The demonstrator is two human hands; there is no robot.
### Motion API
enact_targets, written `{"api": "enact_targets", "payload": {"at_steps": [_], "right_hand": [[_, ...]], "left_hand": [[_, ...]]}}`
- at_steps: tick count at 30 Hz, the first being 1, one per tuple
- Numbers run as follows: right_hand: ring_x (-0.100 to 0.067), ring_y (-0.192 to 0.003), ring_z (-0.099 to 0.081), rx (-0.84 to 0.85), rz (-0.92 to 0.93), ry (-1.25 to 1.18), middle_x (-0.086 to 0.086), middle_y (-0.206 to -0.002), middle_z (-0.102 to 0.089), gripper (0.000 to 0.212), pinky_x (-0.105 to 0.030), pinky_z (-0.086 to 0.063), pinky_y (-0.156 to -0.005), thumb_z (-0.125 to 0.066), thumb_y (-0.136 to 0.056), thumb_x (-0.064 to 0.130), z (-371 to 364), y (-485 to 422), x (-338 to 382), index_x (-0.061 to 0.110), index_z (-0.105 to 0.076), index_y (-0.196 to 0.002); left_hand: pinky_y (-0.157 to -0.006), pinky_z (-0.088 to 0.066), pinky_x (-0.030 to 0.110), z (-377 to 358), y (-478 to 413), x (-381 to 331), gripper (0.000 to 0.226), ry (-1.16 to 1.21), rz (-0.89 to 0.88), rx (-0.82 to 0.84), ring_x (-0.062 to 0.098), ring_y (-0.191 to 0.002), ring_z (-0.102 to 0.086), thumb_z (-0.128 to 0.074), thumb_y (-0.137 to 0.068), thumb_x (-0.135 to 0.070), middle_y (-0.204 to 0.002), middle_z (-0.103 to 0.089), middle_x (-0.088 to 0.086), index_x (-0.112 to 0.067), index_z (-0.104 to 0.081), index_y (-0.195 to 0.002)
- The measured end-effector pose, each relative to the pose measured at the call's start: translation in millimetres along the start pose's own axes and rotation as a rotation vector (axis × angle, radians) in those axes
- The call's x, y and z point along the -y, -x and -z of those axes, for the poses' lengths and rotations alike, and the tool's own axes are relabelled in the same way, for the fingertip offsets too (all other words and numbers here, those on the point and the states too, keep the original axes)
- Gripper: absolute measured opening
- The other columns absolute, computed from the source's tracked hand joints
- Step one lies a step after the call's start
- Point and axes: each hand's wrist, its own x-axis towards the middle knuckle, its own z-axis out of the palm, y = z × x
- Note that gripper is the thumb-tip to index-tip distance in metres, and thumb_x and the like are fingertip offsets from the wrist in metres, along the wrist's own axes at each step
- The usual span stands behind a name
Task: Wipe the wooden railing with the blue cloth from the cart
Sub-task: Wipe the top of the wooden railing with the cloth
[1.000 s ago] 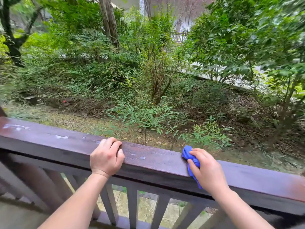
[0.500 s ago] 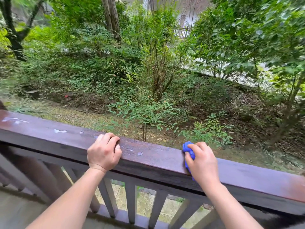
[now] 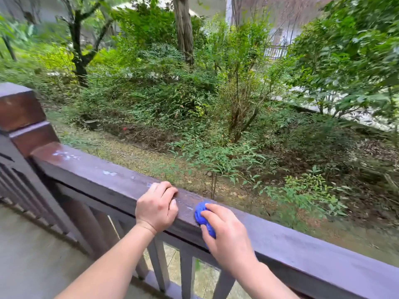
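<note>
The rail point(image 3: 280, 240) runs long from a post point(image 3: 19, 117) at the far left, down and rightward past both hands. One cloth point(image 3: 201, 214), blue and bunched, sits on the rail's top and near face under the right hand point(image 3: 226, 236), whose fingers curl closed over it, pressing it to the wood; its bulk pokes out left of the fingertips. Just left of the cloth, not touching it, the left hand point(image 3: 156, 209) grips the rail's top edge with bent fingers and holds nothing else. Left of that hand, three pale wet patches point(image 3: 110, 173) dot the rail top. Four balusters point(image 3: 186, 275) show below the hands.
</note>
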Motion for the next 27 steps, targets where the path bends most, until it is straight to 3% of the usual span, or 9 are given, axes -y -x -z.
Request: {"api": "enact_targets", "payload": {"at_steps": [2, 6, 11, 13, 17, 19, 23, 27], "right_hand": [[-0.02, -0.104, -0.064, 0.017, 0.014, -0.002, 0.001, -0.117, -0.067, 0.03, -0.028, -0.054, -0.085, -0.074, -0.076, 0.022, -3.3, 1.0, -6.8, 0.018, -0.068, -0.105], [-0.025, -0.098, -0.065, -0.052, -0.234, 0.008, -0.003, -0.112, -0.069, 0.032, -0.031, -0.052, -0.084, -0.077, -0.07, 0.01, -11.0, -22.1, -7.1, 0.013, -0.071, -0.101], [-0.019, -0.097, -0.066, -0.03, -0.123, 0.063, 0.0, -0.11, -0.07, 0.037, -0.026, -0.05, -0.085, -0.083, -0.064, 0.015, -35.1, -29.1, 17.3, 0.018, -0.072, -0.099], [-0.024, -0.093, -0.067, -0.049, -0.241, 0.06, -0.001, -0.108, -0.071, 0.035, -0.03, -0.053, -0.081, -0.083, -0.065, 0.011, -36.5, -37.4, 13.2, 0.015, -0.072, -0.098], [-0.03, -0.089, -0.067, -0.159, -0.432, 0.14, -0.007, -0.104, -0.071, 0.031, -0.033, -0.052, -0.08, -0.08, -0.066, 0.004, -44.3, -53.3, 26.0, 0.011, -0.073, -0.095], [-0.03, -0.093, -0.066, -0.187, -0.454, 0.157, -0.008, -0.107, -0.071, 0.031, -0.032, -0.05, -0.084, -0.079, -0.066, 0.001, -50.6, -51.6, 32.8, 0.009, -0.073, -0.096], [-0.029, -0.095, -0.066, -0.195, -0.457, 0.155, -0.01, -0.108, -0.07, 0.032, -0.038, -0.05, -0.088, -0.079, -0.066, -0.001, -54.0, -44.3, 41.5, 0.008, -0.072, -0.096], [-0.028, -0.1, -0.065, -0.208, -0.535, 0.19, -0.007, -0.11, -0.069, 0.028, -0.037, -0.051, -0.086, -0.077, -0.073, 0.004, -50.5, -51.7, 43.9, 0.009, -0.071, -0.1]], "left_hand": [[-0.061, -0.048, 0.034, -0.3, 0.8, 0.8, 0.029, 0.008, 0.001, -0.008, 0.022, -0.085, -0.06, -0.046, -0.082, -0.03, -0.098, -0.067, -0.003, -0.021, -0.07, -0.095], [-0.063, -0.047, 0.033, -1.3, 1.9, 6.5, 0.025, 0.047, 0.002, 0.015, 0.022, -0.084, -0.06, -0.05, -0.08, -0.031, -0.098, -0.065, -0.004, -0.022, -0.068, -0.094], [-0.064, -0.047, 0.034, -2.5, 1.7, 8.5, 0.016, 0.126, 0.012, 0.041, 0.023, -0.083, -0.058, -0.055, -0.081, -0.029, -0.094, -0.063, -0.003, -0.021, -0.065, -0.09], [-0.068, -0.049, 0.037, -0.3, 0.0, 9.5, 0.013, 0.169, 0.008, 0.058, 0.023, -0.083, -0.057, -0.055, -0.084, -0.03, -0.091, -0.061, -0.002, -0.021, -0.063, -0.087], [-0.102, -0.045, 0.041, 9.0, -2.8, 24.9, 0.015, 0.289, -0.13, 0.08, 0.026, -0.089, -0.056, -0.056, -0.089, -0.029, -0.092, -0.059, 0.002, -0.017, -0.064, -0.09], [-0.109, -0.039, 0.044, 17.8, -2.9, 45.1, 0.015, 0.316, -0.22, 0.046, 0.026, -0.092, -0.056, -0.056, -0.088, -0.028, -0.095, -0.059, 0.003, -0.016, -0.064, -0.092], [-0.095, -0.043, 0.045, 24.1, -9.3, 116.9, 0.014, 0.23, -0.246, -0.15, 0.032, -0.097, -0.055, -0.057, -0.085, -0.022, -0.101, -0.059, 0.009, -0.012, -0.065, -0.092], [-0.083, -0.042, 0.043, 5.3, 0.7, 162.0, 0.02, 0.173, -0.226, -0.129, 0.032, -0.091, -0.056, -0.048, -0.092, -0.028, -0.096, -0.055, 0.005, -0.015, -0.061, -0.086]]}}
